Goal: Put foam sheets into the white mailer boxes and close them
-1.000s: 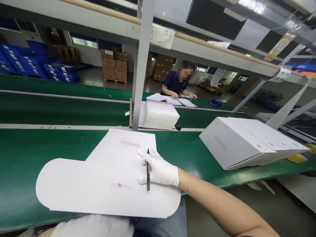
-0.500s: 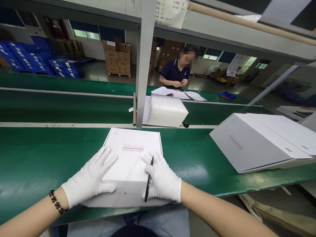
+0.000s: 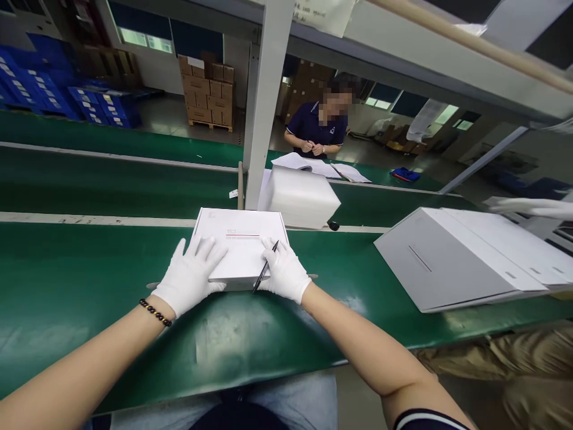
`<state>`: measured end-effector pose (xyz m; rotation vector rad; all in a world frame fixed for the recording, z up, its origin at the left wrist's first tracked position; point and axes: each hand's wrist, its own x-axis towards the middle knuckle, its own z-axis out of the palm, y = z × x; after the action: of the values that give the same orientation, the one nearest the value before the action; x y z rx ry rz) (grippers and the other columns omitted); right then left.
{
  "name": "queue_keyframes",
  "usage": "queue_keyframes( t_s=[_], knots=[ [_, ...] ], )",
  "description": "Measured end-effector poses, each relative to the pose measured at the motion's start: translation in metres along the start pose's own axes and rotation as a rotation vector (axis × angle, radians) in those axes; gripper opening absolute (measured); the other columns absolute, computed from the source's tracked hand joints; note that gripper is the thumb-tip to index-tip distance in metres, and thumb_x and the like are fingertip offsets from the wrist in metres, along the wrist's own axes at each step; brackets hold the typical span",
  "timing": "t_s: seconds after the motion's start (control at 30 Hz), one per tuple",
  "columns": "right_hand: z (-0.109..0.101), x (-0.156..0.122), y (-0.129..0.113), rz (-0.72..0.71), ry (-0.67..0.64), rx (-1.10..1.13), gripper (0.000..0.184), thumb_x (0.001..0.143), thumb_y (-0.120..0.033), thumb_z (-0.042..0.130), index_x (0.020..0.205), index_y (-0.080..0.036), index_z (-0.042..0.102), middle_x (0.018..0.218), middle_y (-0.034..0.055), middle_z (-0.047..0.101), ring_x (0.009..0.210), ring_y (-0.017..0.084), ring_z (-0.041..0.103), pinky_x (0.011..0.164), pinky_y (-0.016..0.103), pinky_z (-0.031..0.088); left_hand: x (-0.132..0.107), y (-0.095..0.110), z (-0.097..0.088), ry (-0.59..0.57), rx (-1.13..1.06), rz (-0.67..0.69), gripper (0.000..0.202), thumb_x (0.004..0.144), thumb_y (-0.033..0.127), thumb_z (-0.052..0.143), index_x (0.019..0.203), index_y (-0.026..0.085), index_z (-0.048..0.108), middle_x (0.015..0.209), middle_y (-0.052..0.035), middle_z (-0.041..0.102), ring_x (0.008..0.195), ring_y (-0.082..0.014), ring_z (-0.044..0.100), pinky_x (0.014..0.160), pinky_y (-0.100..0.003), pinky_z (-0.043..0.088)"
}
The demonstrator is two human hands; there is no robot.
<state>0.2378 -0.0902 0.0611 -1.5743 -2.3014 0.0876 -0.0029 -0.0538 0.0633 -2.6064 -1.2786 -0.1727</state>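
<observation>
A flat white carton with a thin red line printed on its lid lies on the green work surface, its lid down and small flaps sticking out at both front corners. My left hand, in a white glove, rests with spread fingers on the carton's left front corner. On the right front corner lies my gloved right hand, with a black pen held slantwise between thumb and fingers. The right fingertips reach onto the lid, and its thumb side is at the front face.
A stack of white foam sheets stands behind the carton, by a grey post. Several larger white boxes lean at the right, where another person's gloved hand shows. Across the bench, a person stands by papers.
Both hands have moved forward with the carton, from the front edge toward the back of the surface. A gloved hand has come into view at the far right.
</observation>
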Motion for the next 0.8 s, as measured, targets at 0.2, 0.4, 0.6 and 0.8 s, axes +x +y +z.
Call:
queue_keyframes(
  t_s=[0.2, 0.4, 0.6, 0.8],
  knots=[
    [0.015, -0.059, 0.014, 0.393, 0.446, 0.423, 0.041, 0.067, -0.04, 0.072, 0.097, -0.024, 0.049, 0.129, 0.0133, 0.052, 0.133, 0.032, 0.038, 0.111, 0.053, 0.032, -0.054, -0.002, 0.006, 0.197, -0.421, -0.472, 0.107, 0.068, 0.071, 0.057, 0.148, 0.006, 0.029, 0.155, -0.0276, 0.02, 0.142, -0.0511, 0.011, 0.106, -0.074, 0.016],
    [0.04, -0.101, -0.008, 0.774, 0.301, 1.429, 0.047, 0.07, -0.057, 0.067, 0.091, -0.027, 0.038, 0.109, 0.0072, 0.06, 0.11, 0.025, 0.06, 0.097, 0.046, 0.048, -0.082, -0.001, 0.017, 0.041, -1.301, -0.476, 0.071, 0.085, 0.063, 0.042, 0.14, 0.019, 0.05, 0.133, -0.0134, 0.06, 0.129, -0.0345, 0.049, 0.108, -0.049, 0.044],
    [0.053, -0.089, -0.013, 0.809, 0.362, 1.144, 0.041, 0.074, -0.053, 0.061, 0.093, -0.026, 0.038, 0.095, 0.0039, 0.061, 0.093, 0.023, 0.063, 0.087, 0.04, 0.051, -0.068, 0.007, 0.031, -0.014, -1.259, -0.503, 0.065, 0.087, 0.056, 0.047, 0.142, 0.02, 0.045, 0.133, -0.0129, 0.06, 0.124, -0.03, 0.055, 0.106, -0.046, 0.044],
    [0.056, -0.076, 0.016, 0.813, 0.207, 0.585, 0.031, 0.07, -0.033, 0.068, 0.089, -0.025, 0.045, 0.089, 0.0014, 0.063, 0.085, 0.022, 0.063, 0.077, 0.035, 0.049, -0.054, -0.017, 0.064, -0.17, -0.619, -0.558, 0.064, 0.085, 0.052, 0.044, 0.133, 0.011, 0.054, 0.137, -0.0172, 0.055, 0.136, -0.0379, 0.039, 0.111, -0.053, 0.033]
  ],
)
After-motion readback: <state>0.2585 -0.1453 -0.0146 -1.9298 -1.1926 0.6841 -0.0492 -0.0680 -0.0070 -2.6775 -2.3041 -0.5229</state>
